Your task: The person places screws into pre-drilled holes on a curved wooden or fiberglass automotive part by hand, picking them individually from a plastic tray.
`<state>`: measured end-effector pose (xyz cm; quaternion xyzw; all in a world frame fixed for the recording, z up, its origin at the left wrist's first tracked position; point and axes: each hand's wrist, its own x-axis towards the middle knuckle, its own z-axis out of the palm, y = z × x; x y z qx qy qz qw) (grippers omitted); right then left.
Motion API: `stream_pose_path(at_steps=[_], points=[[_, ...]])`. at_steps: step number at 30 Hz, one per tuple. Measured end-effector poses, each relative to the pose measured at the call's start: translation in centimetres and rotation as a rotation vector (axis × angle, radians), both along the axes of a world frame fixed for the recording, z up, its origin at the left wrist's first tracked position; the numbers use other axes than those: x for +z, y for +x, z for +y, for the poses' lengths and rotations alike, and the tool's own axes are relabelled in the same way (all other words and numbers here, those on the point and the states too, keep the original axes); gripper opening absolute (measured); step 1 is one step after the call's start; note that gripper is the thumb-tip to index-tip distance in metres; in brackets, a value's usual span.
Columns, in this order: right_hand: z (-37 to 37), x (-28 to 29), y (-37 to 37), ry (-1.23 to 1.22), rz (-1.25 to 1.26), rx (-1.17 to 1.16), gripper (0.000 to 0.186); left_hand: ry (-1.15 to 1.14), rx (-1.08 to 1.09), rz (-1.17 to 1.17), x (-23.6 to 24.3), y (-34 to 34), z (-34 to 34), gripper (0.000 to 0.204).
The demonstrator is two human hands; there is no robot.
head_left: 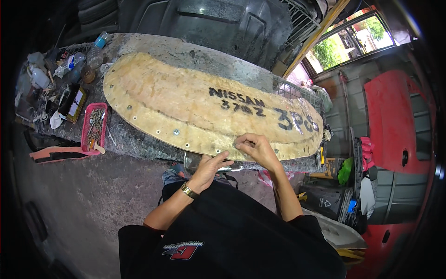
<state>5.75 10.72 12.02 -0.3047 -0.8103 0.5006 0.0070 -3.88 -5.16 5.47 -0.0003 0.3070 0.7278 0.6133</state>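
A long, curved yellowish fiberglass panel (167, 93) with black handwriting and a row of holes along its near rim lies on a grimy workbench (121, 144). My left hand (209, 167), with a metal watch on the wrist, touches the panel's front edge, fingers stretched and slightly apart. My right hand (251, 148) rests on the panel just right of it, fingers curled and pinched near the rim; whatever is between them is too small to make out. A pink basket (86, 139) of assorted screws and bolts sits at the bench's left front.
Bottles (95, 56), a dark box (69, 104) and clutter crowd the bench's left end. A dark car-body part (195, 28) stands behind. At right are red panels (390, 116), a black bin (325, 202) and a slanted wooden beam (316, 35) near a window.
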Motion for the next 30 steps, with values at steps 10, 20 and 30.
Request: stream_pose_path(at_steps=[10, 20, 30], points=[[-1.0, 2.0, -0.9, 0.532, -0.009, 0.273, 0.012, -0.018, 0.038, -0.002, -0.2, 0.2, 0.3, 0.021], [1.0, 4.0, -0.3, 0.174, -0.064, 0.064, 0.012, 0.022, -0.003, -0.006, -0.2, 0.0, 0.0, 0.027], [1.9, 3.5, 0.4, -0.149, -0.051, -0.043, 0.015, 0.012, -0.007, 0.002, -0.5, 0.1, 0.2, 0.031]])
